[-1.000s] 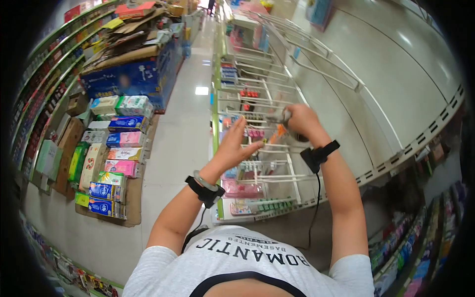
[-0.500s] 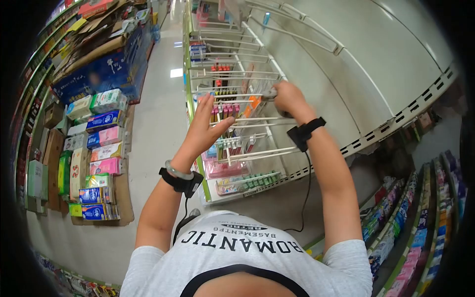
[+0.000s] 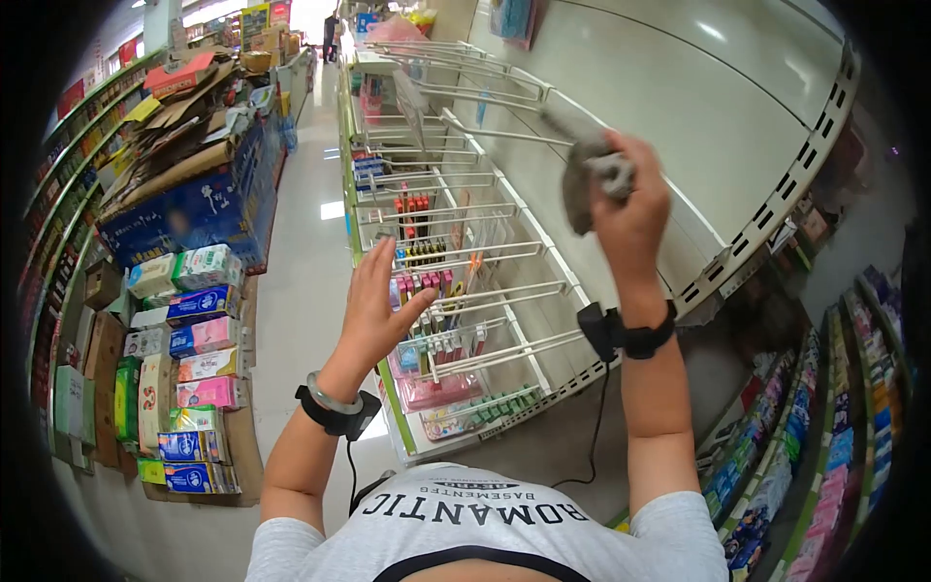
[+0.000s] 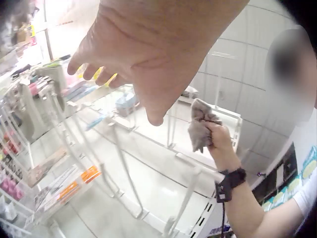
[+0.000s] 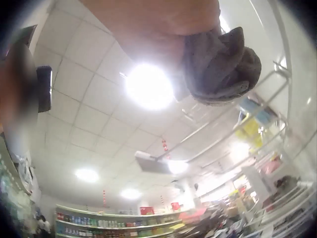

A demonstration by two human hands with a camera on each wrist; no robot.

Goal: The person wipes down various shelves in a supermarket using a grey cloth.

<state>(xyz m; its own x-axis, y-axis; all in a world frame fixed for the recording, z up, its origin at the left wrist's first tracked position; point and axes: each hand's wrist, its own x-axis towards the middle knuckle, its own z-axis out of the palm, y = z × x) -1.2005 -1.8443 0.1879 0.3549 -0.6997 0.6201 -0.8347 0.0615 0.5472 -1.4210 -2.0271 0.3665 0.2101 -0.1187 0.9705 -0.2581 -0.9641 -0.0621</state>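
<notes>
A crumpled grey cloth [image 3: 582, 189] is bunched in my right hand [image 3: 635, 228], which grips it above the white wire hooks [image 3: 504, 291] near the pale back panel. In the left wrist view, the cloth [image 4: 199, 130] hangs partly loose from the fingers. The right wrist view has the cloth [image 5: 220, 69] balled below the palm. My left hand [image 3: 373, 306] hovers over the front ends of the hooks, fingers straight and thumb spread, holding nothing. Small packaged goods [image 3: 422, 281] hang below it.
Hooks stick out from the rack along its length. Across the aisle floor [image 3: 301, 291], tissue packs [image 3: 204, 339] lie on cardboard, with a big blue box [image 3: 189, 209] piled with flattened cartons behind. A perforated metal upright [image 3: 790, 175] edges the rack at right.
My right hand has lifted the cloth up and away from the hooks, toward the right. My left hand stays spread over the hook ends. The head view has shifted.
</notes>
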